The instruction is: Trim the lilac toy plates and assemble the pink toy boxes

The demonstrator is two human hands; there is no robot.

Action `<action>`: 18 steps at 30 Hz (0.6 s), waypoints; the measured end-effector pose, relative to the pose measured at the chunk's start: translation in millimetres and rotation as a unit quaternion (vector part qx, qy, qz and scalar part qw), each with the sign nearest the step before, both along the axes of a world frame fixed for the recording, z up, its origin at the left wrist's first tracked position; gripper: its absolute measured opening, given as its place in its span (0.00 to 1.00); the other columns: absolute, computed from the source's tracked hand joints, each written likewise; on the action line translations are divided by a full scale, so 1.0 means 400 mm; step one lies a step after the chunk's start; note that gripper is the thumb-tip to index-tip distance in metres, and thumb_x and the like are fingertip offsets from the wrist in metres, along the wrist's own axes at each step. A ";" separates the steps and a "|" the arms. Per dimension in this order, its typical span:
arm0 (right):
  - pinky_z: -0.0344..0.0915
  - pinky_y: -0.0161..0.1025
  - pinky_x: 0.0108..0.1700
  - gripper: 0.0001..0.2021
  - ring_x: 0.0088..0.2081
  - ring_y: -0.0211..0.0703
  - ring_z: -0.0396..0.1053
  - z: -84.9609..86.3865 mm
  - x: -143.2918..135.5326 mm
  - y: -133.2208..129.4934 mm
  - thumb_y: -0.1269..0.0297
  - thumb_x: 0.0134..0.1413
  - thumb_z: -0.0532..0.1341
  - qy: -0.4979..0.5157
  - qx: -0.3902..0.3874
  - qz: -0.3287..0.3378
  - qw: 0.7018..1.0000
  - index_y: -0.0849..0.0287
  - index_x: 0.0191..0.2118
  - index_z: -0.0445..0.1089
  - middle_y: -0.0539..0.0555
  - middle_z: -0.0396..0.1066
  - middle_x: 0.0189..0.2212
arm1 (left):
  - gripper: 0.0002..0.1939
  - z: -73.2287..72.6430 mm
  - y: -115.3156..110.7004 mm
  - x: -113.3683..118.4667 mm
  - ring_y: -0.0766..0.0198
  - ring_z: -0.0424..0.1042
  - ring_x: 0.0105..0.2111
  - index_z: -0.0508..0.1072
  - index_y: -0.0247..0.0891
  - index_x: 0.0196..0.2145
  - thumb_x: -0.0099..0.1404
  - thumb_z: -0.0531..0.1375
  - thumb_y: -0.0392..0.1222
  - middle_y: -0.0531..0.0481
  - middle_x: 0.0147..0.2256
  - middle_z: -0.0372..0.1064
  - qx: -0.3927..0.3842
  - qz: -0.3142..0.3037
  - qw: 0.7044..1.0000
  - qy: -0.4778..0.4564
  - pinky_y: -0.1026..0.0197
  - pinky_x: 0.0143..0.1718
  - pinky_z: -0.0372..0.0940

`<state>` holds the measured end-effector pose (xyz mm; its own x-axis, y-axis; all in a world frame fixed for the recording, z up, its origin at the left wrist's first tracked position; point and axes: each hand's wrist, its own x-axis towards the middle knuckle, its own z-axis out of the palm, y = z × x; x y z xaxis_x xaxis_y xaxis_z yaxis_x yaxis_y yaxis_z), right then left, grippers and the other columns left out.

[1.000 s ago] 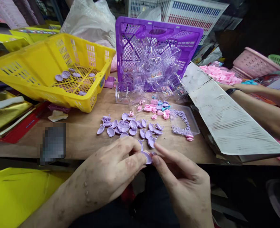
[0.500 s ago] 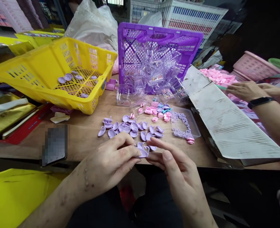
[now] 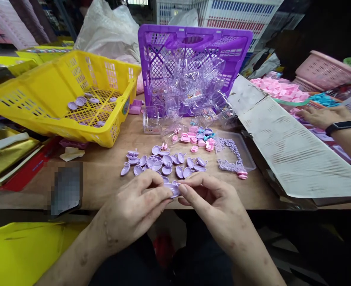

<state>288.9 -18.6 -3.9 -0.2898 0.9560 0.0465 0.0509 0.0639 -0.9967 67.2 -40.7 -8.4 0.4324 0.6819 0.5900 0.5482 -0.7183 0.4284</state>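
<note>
Between my hands, above the table's front edge, is a small lavender plastic oval toy dish [image 3: 173, 190]. My left hand [image 3: 138, 202] is closed, its thumb and fingers pinching the dish from the left. My right hand [image 3: 212, 198] pinches the dish's right end, where a small curved hook is mostly hidden by the fingertips. Just beyond my fingers, several similar lavender dishes [image 3: 154, 163] lie in a loose pile, some with thin hooks on them. To the right of the pile, a clear shallow tray [image 3: 247, 159] holds tiny lavender curly pieces [image 3: 236, 153].
A yellow basket [image 3: 103, 137] with a few dishes stands left. Behind, a tipped purple crate [image 3: 142, 67] spills clear plastic boxes [image 3: 190, 87]. Pink toy pieces [image 3: 190, 138] lie mid-table. A phone [image 3: 66, 186] is front left. Beyond a cardboard flap [image 3: 297, 147], a co-worker's hand [image 3: 321, 117] reaches into pink parts.
My right hand's fingers, extended and apart before, have closed in a pinch on the dish's right end. The co-worker's hand has moved right and slightly down.
</note>
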 end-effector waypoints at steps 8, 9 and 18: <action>0.71 0.33 0.39 0.11 0.36 0.39 0.71 0.030 0.002 -0.028 0.64 0.70 0.69 -0.026 0.149 -0.046 0.987 0.55 0.32 0.75 0.50 0.72 0.33 | 0.14 0.008 -0.025 0.014 0.63 0.75 0.49 0.73 0.34 0.60 0.80 0.59 0.28 0.46 0.46 0.74 0.088 0.006 0.996 0.004 0.61 0.53 0.75; 0.71 0.33 0.38 0.12 0.35 0.39 0.71 0.030 0.000 -0.034 0.66 0.70 0.69 -0.032 0.161 -0.052 0.985 0.55 0.31 0.74 0.49 0.71 0.32 | 0.14 0.007 -0.028 0.014 0.63 0.75 0.49 0.73 0.34 0.59 0.80 0.59 0.28 0.46 0.46 0.75 0.091 -0.003 0.996 0.000 0.61 0.54 0.75; 0.79 0.33 0.46 0.07 0.43 0.40 0.82 0.046 -0.024 -0.060 0.62 0.75 0.67 0.005 0.150 -0.036 0.988 0.45 0.50 0.84 0.50 0.82 0.42 | 0.04 0.008 -0.004 -0.001 0.65 0.76 0.43 0.81 0.40 0.48 0.77 0.66 0.35 0.48 0.43 0.73 -0.049 -0.004 0.977 -0.206 0.65 0.42 0.75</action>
